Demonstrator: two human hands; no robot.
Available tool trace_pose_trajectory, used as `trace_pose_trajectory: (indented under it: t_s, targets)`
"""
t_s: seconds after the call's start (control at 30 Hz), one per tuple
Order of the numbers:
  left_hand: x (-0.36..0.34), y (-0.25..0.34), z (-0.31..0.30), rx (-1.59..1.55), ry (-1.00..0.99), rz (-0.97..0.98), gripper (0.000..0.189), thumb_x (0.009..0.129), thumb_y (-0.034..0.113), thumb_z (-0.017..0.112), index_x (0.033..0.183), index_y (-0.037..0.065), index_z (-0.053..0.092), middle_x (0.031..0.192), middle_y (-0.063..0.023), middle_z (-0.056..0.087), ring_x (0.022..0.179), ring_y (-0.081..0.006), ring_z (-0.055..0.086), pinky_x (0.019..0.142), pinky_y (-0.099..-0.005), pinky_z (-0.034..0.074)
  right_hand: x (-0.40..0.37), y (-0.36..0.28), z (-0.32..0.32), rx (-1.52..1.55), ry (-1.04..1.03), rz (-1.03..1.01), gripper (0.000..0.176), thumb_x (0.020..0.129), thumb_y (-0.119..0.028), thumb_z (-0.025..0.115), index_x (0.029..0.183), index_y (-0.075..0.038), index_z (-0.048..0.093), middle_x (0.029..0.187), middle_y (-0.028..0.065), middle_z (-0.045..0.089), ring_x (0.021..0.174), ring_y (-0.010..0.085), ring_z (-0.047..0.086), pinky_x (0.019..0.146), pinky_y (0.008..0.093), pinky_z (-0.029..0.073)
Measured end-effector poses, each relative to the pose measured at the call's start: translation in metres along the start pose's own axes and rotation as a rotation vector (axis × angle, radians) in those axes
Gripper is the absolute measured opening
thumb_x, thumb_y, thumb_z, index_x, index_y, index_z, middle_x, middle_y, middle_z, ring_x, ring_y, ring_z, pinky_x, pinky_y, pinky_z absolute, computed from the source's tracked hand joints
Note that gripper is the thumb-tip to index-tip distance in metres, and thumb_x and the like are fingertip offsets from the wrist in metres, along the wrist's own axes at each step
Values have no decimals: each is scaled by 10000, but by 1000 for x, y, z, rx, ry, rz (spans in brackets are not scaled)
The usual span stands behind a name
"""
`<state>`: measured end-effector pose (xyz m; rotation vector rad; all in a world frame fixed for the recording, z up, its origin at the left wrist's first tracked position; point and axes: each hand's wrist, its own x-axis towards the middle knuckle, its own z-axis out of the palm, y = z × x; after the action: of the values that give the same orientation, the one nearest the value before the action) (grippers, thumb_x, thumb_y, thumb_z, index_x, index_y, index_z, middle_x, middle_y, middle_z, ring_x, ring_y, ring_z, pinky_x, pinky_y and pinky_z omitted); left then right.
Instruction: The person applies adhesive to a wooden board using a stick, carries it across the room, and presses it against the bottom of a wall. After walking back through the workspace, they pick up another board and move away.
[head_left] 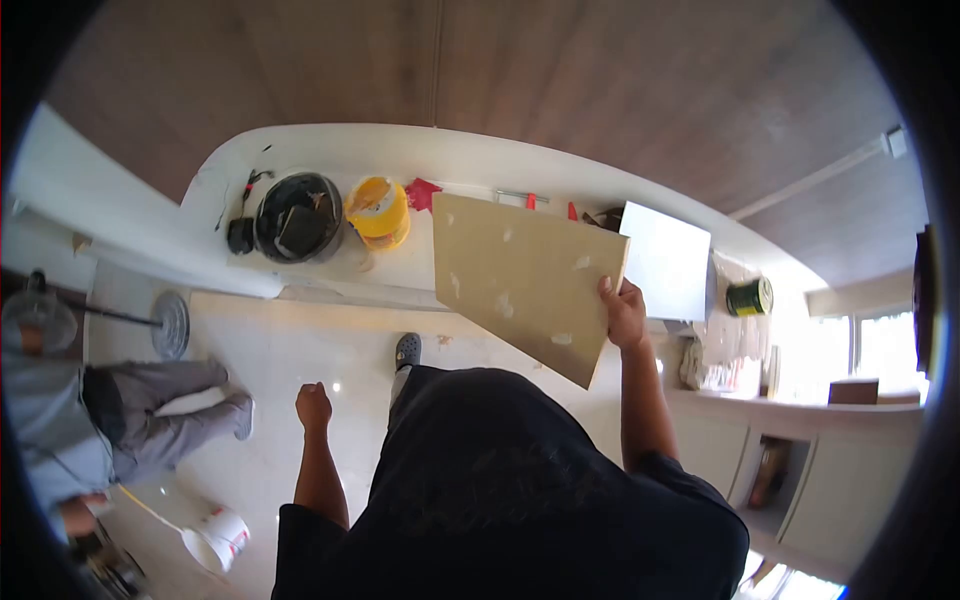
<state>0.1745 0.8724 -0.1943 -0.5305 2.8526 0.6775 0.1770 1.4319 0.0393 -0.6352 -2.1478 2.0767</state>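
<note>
My right hand [626, 312] grips the right edge of a tan board [520, 275], its thumb on the face that shows. The board has several pale smears and a slanted lower edge, and it is held up in front of the white counter [410, 270]. Lower and to the left, my left hand [314, 404] hangs over the floor with its fingers curled in; anything inside it is hidden. A white panel [665, 262] stands just beyond my right hand.
A black bucket [298, 218], a yellow tub [378, 212] and a red cloth [421, 193] sit on the counter. A green can [749, 297] is at right. At left are another person [160, 410], a round-based stand [171, 325] and a white bucket [216, 540].
</note>
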Motion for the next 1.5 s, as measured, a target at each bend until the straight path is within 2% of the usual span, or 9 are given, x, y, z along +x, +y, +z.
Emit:
trace_pose_trajectory:
  t_s: [0.17, 0.23, 0.4, 0.6, 0.67, 0.83, 1.0, 1.27, 1.5]
  targets:
    - [-121, 57, 10, -323, 91, -35, 167, 859, 118, 551, 828, -24, 634, 793, -188, 643, 746, -315, 630, 670, -368, 487, -12, 3, -12, -469, -244, -212, 359, 865, -283, 655, 1043, 24, 606, 783, 50, 614, 707, 117, 501, 682, 287, 445]
    - [-164, 112, -7, -542, 179, 130, 197, 863, 140, 580, 780, -35, 613, 717, -178, 622, 650, -287, 594, 608, -367, 452, -25, -4, -5, -583, -380, -216, 365, 850, -266, 668, 1066, 20, 599, 755, 69, 604, 705, 122, 494, 678, 293, 443]
    - [-238, 216, -81, -714, 96, 58, 332, 880, 253, 628, 706, -25, 578, 535, -41, 450, 530, -109, 379, 499, -293, 347, -55, 3, 25, -738, -600, -419, 452, 805, -358, 689, 1068, -2, 600, 687, 175, 573, 636, 281, 554, 648, 365, 461]
    - [-302, 188, -88, -993, 223, -34, 344, 899, 257, 607, 686, -10, 572, 544, 19, 434, 535, -77, 345, 486, -269, 314, -97, 14, 63, -814, -854, -463, 434, 800, -345, 686, 1062, -8, 608, 731, 183, 611, 664, 286, 596, 661, 357, 471]
    - [-340, 151, -79, -901, 294, -129, 331, 893, 265, 609, 704, -6, 581, 550, -15, 456, 545, -94, 383, 505, -287, 350, -105, 46, 76, -565, -922, -537, 393, 817, -315, 675, 1043, 0, 613, 754, 160, 641, 680, 255, 615, 668, 340, 480]
    - [-466, 82, -49, -768, 385, -367, 349, 882, 308, 590, 735, -8, 593, 605, -123, 551, 556, -202, 483, 564, -356, 417, -171, 64, 116, -560, -979, -418, 343, 858, -268, 652, 1047, 16, 614, 849, 116, 675, 764, 158, 619, 701, 315, 489]
    - [-605, 54, -11, -779, 544, -567, 300, 878, 291, 594, 842, -2, 645, 699, -178, 619, 644, -252, 599, 626, -361, 467, -257, 109, 160, -120, -1099, -146, 358, 919, -245, 590, 1123, 47, 562, 979, 106, 640, 838, 191, 617, 756, 320, 502]
    - [-795, 44, 18, -864, 716, -795, 180, 858, 174, 616, 870, -1, 659, 714, -134, 638, 638, -189, 600, 622, -325, 478, -444, 161, 205, 285, -1149, 432, 429, 920, -252, 582, 1207, 47, 471, 1084, 126, 573, 977, 249, 594, 835, 373, 508]
    - [-813, 29, -40, -280, 848, -445, 137, 816, 172, 630, 815, 35, 635, 748, -118, 605, 693, -277, 597, 615, -367, 474, -608, 199, 233, 243, -1300, 637, 448, 924, -251, 568, 1229, 43, 422, 1132, 154, 550, 1011, 277, 589, 858, 406, 513]
